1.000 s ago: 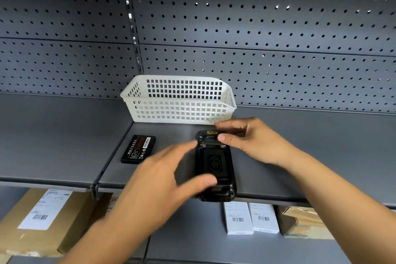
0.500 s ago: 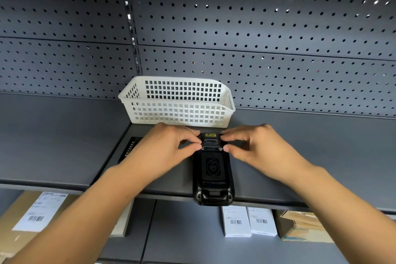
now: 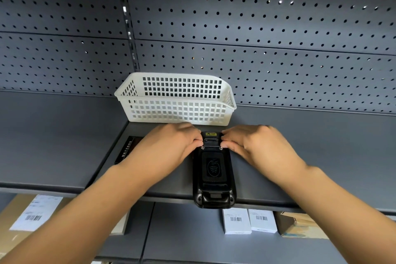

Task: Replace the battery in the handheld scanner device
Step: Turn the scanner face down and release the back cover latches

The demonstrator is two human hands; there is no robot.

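The black handheld scanner (image 3: 213,172) lies face down on the grey shelf (image 3: 321,156), its near end jutting over the front edge. Its back cover with a wave logo is on. My left hand (image 3: 171,148) grips the scanner's far left corner with curled fingertips beside a small screw. My right hand (image 3: 255,146) does the same at the far right corner. A flat black battery (image 3: 126,150) with white print lies on the shelf to the left, mostly hidden under my left forearm.
A white plastic mesh basket (image 3: 175,111) stands just behind the scanner against the pegboard back wall. On the lower shelf sit a cardboard box with a barcode label (image 3: 32,218), two small white boxes (image 3: 248,221) and a brown box (image 3: 300,225).
My left hand has moved from the scanner's near end up to its far left corner, covering most of the battery. Both hands now pinch the far end more tightly.
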